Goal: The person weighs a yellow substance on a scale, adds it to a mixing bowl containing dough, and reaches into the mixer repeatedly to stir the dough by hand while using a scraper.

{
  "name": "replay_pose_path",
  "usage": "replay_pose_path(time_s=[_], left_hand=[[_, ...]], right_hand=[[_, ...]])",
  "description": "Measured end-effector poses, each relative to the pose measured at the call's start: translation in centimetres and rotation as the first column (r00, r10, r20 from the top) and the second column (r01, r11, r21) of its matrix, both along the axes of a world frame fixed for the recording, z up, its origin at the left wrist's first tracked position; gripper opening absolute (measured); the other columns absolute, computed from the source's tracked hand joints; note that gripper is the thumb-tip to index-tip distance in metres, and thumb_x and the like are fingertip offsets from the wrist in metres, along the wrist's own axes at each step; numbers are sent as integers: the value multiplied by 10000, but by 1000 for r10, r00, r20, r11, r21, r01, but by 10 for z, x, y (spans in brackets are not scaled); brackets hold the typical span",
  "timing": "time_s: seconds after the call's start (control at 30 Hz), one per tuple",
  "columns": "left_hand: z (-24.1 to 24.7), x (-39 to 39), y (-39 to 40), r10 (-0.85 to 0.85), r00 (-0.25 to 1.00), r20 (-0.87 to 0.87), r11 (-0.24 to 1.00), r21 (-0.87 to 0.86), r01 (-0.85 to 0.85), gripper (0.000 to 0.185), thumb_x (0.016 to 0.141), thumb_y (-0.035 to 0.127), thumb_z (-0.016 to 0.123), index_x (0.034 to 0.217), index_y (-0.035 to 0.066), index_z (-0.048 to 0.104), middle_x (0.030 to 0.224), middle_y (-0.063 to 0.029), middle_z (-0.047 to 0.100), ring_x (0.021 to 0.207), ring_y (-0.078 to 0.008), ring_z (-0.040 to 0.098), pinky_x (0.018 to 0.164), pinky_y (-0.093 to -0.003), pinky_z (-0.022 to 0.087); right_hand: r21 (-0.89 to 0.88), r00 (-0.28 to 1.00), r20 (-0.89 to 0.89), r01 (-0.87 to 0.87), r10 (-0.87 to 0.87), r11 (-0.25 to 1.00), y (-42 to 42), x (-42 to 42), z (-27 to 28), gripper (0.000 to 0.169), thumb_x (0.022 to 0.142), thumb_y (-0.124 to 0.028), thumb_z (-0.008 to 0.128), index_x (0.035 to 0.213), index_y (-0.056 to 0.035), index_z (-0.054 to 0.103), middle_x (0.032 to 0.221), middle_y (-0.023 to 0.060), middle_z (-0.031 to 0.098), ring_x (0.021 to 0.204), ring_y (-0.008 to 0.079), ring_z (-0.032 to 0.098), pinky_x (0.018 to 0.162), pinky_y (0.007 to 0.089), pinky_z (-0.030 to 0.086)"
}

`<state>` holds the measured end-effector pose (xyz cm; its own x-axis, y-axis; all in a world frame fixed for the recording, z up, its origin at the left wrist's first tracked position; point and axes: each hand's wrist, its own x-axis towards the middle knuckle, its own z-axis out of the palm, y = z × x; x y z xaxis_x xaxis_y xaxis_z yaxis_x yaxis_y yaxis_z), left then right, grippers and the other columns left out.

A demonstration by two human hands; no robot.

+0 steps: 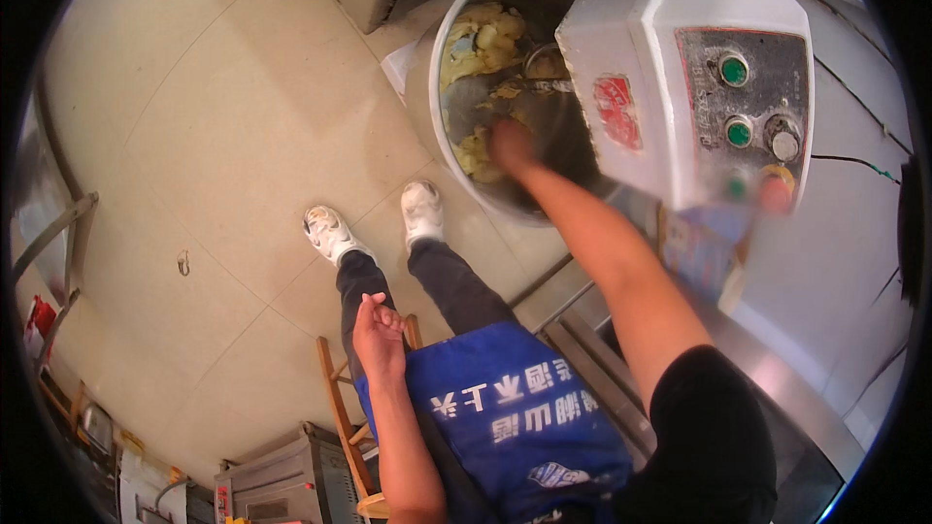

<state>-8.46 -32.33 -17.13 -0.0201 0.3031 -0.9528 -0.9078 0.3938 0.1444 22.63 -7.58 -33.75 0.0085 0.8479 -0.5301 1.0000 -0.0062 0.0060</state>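
Observation:
My right hand (513, 149) reaches into the metal bowl (439, 80) of a dough mixer. It is blurred and lies against or just over pale yellow dough (473, 156) near the bowl's front wall; its fingertips are hidden. A larger lump of dough (488, 44) sits at the far side of the bowl. Between the lumps, a metal mixing arm (546, 85) bears smears of dough. My left hand (380, 342) hangs in front of my blue apron (502, 393), palm up with the fingers loosely curled, and nothing shows in it.
The mixer's white head (619, 80) overhangs the bowl's right side, with a worn control panel (750, 102) of green buttons and a red knob (775, 193). A wooden stool (342, 422) stands behind my legs. Beside it is a metal appliance (284, 480). Tiled floor (218, 124) spreads to the left.

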Motion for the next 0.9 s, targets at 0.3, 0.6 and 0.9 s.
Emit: replay_pose_path(time_s=[0.3,0.6,0.9], left_hand=[[-2,-9,-14,12,1000,-15,1000,-21,-12,264,1018,296,531,965,56,626,629,16,465,599,-114,461,600,-286,392],[-4,2,-6,19,999,36,1000,8,-20,279,1021,292,526,959,41,629,624,9,456,596,-119,447,601,-291,390],[-5,-14,-19,32,999,7,999,-22,-32,276,1022,289,525,950,44,629,621,9,456,591,-121,431,615,-294,378]], right_hand=[[44,992,-64,109,-106,993,6,-27,5,542,919,-332,563,1347,-16,457,1303,259,548,1052,393,631,852,486,528],[-404,997,-56,18,-44,915,24,-9,-44,465,906,-356,540,1229,-30,609,1196,229,635,1072,398,624,964,469,480],[435,840,-385,-200,383,878,19,-99,3,360,869,-155,585,1222,-102,634,1414,214,436,1252,386,460,1063,468,394]])
